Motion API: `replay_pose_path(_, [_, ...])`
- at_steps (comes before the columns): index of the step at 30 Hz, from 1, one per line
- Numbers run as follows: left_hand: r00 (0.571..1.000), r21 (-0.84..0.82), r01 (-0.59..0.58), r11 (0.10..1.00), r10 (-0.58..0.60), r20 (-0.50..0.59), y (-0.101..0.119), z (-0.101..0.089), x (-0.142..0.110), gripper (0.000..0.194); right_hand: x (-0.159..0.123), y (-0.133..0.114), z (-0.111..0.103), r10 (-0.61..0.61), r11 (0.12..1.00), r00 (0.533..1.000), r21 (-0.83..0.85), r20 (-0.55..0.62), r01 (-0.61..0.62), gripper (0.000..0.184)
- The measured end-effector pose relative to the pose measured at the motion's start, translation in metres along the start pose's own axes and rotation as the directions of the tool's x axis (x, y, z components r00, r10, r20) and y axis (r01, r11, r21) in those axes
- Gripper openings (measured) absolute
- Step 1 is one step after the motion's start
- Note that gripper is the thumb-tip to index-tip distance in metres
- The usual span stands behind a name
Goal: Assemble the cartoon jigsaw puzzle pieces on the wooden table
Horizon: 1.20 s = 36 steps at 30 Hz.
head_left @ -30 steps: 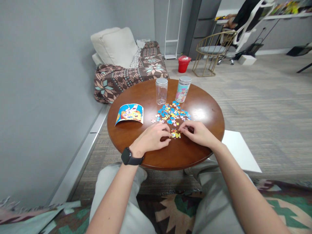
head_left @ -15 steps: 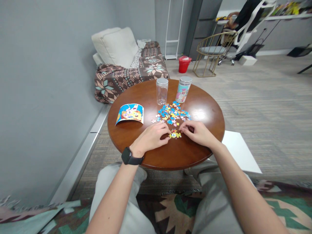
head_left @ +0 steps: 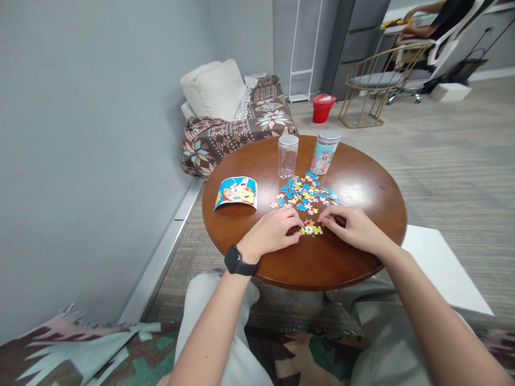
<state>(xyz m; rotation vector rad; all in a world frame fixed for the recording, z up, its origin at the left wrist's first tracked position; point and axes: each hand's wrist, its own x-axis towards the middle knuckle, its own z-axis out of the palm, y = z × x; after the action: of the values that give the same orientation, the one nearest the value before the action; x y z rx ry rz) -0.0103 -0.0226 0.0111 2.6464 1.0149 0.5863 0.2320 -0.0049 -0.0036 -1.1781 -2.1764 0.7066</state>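
Note:
A small group of joined yellow jigsaw puzzle pieces [head_left: 311, 230], with a bit of red and white, lies flat on the round brown table [head_left: 281, 268]. My left hand [head_left: 279, 229], with a black watch at the wrist, has its thumb and fingertips closed on the left edge of this group. Just off its upper right side is my right hand [head_left: 351, 228], thumb and forefinger pressed together; whatever is between them is too small to make out. Beyond both hands spreads a pile of loose puzzle pieces [head_left: 302, 188], blue, yellow and pink.
A curved cartoon picture card [head_left: 237, 192] stands at the table's left. Behind the pile are a clear lidded jar [head_left: 287, 160] and a printed jar [head_left: 323, 153]. Past the table are a covered sofa [head_left: 241, 131], a red bin [head_left: 323, 109], a gold chair [head_left: 374, 80] and a seated person.
My view has turned left, so the table and everything on it appear farther right. Both hands keep nearly the same place around the joined pieces.

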Motion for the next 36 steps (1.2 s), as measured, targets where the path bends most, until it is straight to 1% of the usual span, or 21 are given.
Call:
replay_pose_path(10, [1.0, -0.003, 0.003, 1.0, -0.003, -0.001, -0.0016, 0.0006, 0.0008, 0.01, 0.0002, 0.0005, 0.0001, 0.003, 1.0, 1.0, -0.011, -0.008, -0.004, 0.022])
replay_pose_path(22, [1.0, -0.035, -0.011, 0.999, 0.01, -0.022, -0.0027, 0.0023, 0.0016, 0.01, 0.0015, -0.0059, -0.0024, 0.002, 1.0, 1.0, 0.016, 0.008, -0.002, 0.018])
replay_pose_path(28, [1.0, -0.048, -0.01, 0.999, 0.009, -0.023, -0.0028, 0.0012, 0.0018, 0.01, 0.0016, -0.0061, -0.0026, -0.017, 1.0, 1.0, 0.019, 0.0, 0.017, 0.018])
replay_pose_path(36, [1.0, -0.026, 0.006, 1.0, -0.007, -0.024, -0.0026, 0.0021, 0.0018, 0.01, 0.0009, -0.0054, -0.0023, -0.004, 1.0, 1.0, 0.003, 0.012, 0.004, 0.018])
